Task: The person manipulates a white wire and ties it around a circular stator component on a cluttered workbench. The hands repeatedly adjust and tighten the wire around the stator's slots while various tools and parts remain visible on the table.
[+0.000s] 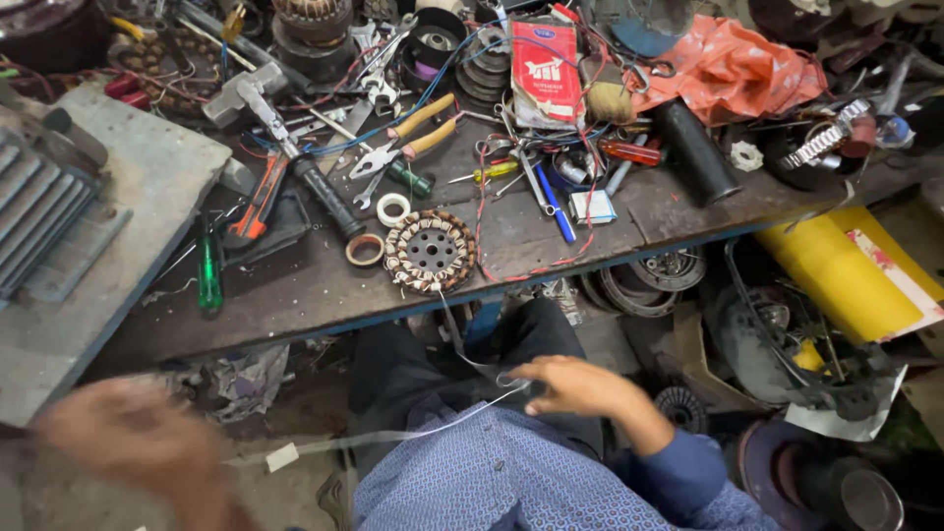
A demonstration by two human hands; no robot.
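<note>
Wire (462, 418) is running in a long line between the two hands, and up to the round coil (430, 252) above them; the right hand (575, 385) is pinching it, while the blurry left hand (128, 442) is too smeared to tell

Packages on and under the bench

Red-and-white flat packet (544, 71) top centre; small white-blue box (593, 206) centre; yellow carton with white label (848, 273) right.
</note>
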